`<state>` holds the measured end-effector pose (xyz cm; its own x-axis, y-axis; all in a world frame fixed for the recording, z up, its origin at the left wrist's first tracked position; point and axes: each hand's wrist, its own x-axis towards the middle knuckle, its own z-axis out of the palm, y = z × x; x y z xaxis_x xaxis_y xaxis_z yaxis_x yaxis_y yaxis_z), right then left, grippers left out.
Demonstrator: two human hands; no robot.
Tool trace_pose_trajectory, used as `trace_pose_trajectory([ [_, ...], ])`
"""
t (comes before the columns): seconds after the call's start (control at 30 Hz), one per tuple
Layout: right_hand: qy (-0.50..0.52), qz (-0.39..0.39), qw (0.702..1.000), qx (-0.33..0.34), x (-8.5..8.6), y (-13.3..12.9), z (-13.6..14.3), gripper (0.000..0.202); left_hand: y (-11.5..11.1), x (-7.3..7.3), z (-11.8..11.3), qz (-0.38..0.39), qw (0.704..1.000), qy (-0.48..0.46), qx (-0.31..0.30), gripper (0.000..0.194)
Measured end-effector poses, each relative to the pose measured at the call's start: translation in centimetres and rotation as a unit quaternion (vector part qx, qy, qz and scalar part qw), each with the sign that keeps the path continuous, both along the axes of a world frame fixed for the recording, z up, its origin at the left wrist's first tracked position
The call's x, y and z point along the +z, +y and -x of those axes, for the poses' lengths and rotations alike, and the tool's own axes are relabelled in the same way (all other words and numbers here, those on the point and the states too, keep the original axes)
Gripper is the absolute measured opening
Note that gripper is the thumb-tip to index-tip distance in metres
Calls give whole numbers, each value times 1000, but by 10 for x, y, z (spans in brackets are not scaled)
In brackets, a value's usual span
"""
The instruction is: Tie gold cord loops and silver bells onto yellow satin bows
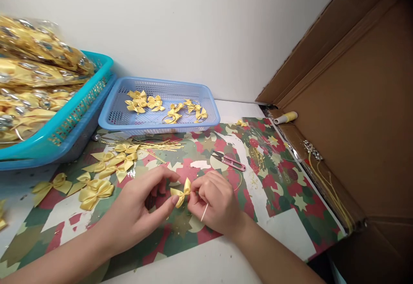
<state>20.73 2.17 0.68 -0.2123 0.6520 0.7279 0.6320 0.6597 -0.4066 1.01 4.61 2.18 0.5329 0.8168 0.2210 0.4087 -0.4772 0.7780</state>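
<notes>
A small yellow ribbon bow is held up just above the patterned mat, between my two hands. My right hand is closed, pinching the bow's right side between thumb and forefinger. A thin white strip sticks out below its fingers; whether it joins the bow is hidden. The thumb tip of my left hand touches the bow's left loop, while its forefinger arches apart from the thumb. Loose yellow bows lie to the left of my left hand. Pink-handled thread snips rest beyond my right hand.
A blue basket with several bows stands against the wall. Left of it, a turquoise basket is piled with bagged bows. Gold wire ties lie on the mat. A cardboard wall bounds the right, near a small roll.
</notes>
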Motion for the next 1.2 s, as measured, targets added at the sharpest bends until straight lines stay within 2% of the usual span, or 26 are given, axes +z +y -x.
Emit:
trace_pose_trajectory([
  [0.13, 24, -14, 999, 22, 4, 1, 0, 37, 4, 2, -4, 215, 974, -62, -43, 19],
  [0.2, 33, -6, 999, 24, 4, 0, 1, 37, 5, 2, -7, 265, 958, -104, -34, 17],
  [0.33, 81, 30, 996, 26, 6, -4, 1, 39, 4, -3, -9, 305, 937, -169, 0, 17],
  [0.43, 179, 126, 975, 25, 11, -7, 0, 37, 4, -5, -9, 313, 928, -200, 11, 17],
  [0.57, 281, 262, 921, 59, 15, -8, 2, 41, 5, -3, -9, 294, 937, -188, 12, 24],
  [0.67, 282, 285, 912, 81, 15, -10, 5, 43, 6, -1, -9, 229, 962, -150, 3, 10],
  [0.8, 262, 283, 919, 79, 16, -12, 3, 41, 8, -1, -6, 72, 989, -118, 54, 23],
  [0.87, 256, 313, 910, 89, 18, -12, -2, 35, 9, 0, -5, 47, 990, -115, 71, 24],
  [0.97, 204, 351, 905, 124, 19, -9, -13, 21, 8, 0, -5, 98, 986, -114, 72, 23],
  [1.1, 67, 353, 922, 143, 21, -6, -22, 13, 4, 0, -4, 187, 976, -95, 67, 18],
  [1.2, -3, 362, 921, 141, 24, -6, -23, 11, 3, -1, -3, 191, 973, -121, 45, 17],
])
